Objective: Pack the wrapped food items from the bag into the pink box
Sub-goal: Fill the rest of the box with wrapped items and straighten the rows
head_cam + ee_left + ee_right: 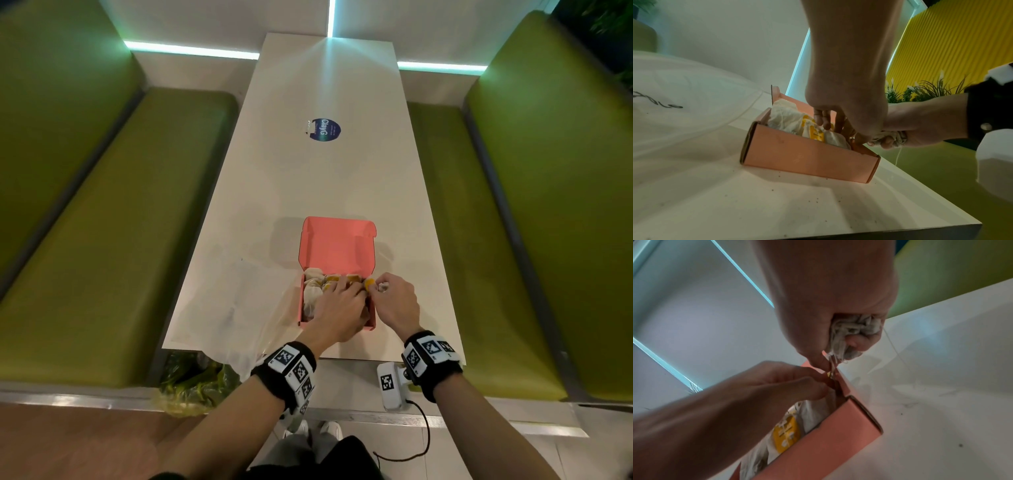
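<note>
the clear bag (226, 308) lies flat at left, beside it the pink box (337, 246) looks nearly full of wrapped items (313, 291), left hand (337, 308) fingers curled, pinching among them, right hand (394, 301) clutches one more wrapped item (854, 331) at the box's right wall, so I'd guess wedging it in comes next.

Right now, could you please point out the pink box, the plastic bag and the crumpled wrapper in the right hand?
pink box (337, 245): head view, inside of open lid.
plastic bag (684, 91): left wrist view, translucent side.
crumpled wrapper (856, 328): right wrist view, bunched paper.
</note>
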Tool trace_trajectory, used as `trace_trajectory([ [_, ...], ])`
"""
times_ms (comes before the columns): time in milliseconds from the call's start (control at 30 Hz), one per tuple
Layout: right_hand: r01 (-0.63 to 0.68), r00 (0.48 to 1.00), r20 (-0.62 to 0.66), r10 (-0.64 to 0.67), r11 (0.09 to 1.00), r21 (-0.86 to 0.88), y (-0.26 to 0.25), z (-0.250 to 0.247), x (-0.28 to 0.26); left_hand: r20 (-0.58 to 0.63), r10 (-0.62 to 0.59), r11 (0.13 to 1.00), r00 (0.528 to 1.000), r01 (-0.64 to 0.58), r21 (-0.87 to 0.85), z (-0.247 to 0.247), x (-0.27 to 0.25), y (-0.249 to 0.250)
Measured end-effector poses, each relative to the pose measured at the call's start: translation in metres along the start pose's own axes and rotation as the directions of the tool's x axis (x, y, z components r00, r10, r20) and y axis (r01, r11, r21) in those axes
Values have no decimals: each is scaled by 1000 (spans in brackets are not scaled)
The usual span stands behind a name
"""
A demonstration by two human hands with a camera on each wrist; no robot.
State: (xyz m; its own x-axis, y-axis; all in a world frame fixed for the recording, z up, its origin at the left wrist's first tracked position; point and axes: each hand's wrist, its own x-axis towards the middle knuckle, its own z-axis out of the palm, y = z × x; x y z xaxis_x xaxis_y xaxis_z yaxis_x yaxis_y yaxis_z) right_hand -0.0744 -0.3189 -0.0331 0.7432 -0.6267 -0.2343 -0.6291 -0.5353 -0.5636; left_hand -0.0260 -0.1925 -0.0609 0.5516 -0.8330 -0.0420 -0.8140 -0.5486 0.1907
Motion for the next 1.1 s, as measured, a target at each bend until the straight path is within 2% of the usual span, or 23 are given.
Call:
trace_trajectory([
  [133, -7, 1000, 1, 7, 998, 58, -1, -6, -2, -76, -17, 995, 997, 9, -104, -3, -2, 0],
  [233, -18, 998, -60, 27, 989, 149, -6, -18, -7, -159, -67, 983, 985, 38, -177, -7, -4, -2],
  [300, 27, 993, -116, 10, 950, 312, -9, -25, -9, -219, -103, 973, 970, 52, -225, -15, -8, -2],
  [367, 37, 992, -124, 38, 832, 554, -14, -32, -12, -294, -145, 950, 945, 50, -307, -28, -12, -1],
  [433, -48, 997, -2, 72, 684, 728, -24, -38, -15, -342, -203, 910, 917, 48, -411, -45, -16, 1],
  [500, -125, 990, 137, 16, 525, 842, -33, -42, -18, -350, -273, 849, 896, 52, -526, -59, -17, 0],
  [567, -146, 977, 200, -76, 448, 882, -42, -42, -21, -343, -298, 797, 891, 35, -603, -71, -15, -1],
  [733, -178, 950, 266, -162, 419, 890, -59, -37, -29, -254, -300, 707, 919, 36, -706, -85, -11, -11],
  [833, -198, 938, 301, -172, 445, 873, -61, -33, -29, -241, -353, 620, 904, 33, -784, -89, -12, -15],
  [967, -295, 912, 387, -136, 437, 850, -57, -24, -29, -214, -429, 488, 877, 26, -873, -94, -17, -16],
  [1100, -341, 908, 409, -92, 405, 848, -59, -23, -32, -203, -484, 437, 851, 34, -899, -95, -21, -14],
])
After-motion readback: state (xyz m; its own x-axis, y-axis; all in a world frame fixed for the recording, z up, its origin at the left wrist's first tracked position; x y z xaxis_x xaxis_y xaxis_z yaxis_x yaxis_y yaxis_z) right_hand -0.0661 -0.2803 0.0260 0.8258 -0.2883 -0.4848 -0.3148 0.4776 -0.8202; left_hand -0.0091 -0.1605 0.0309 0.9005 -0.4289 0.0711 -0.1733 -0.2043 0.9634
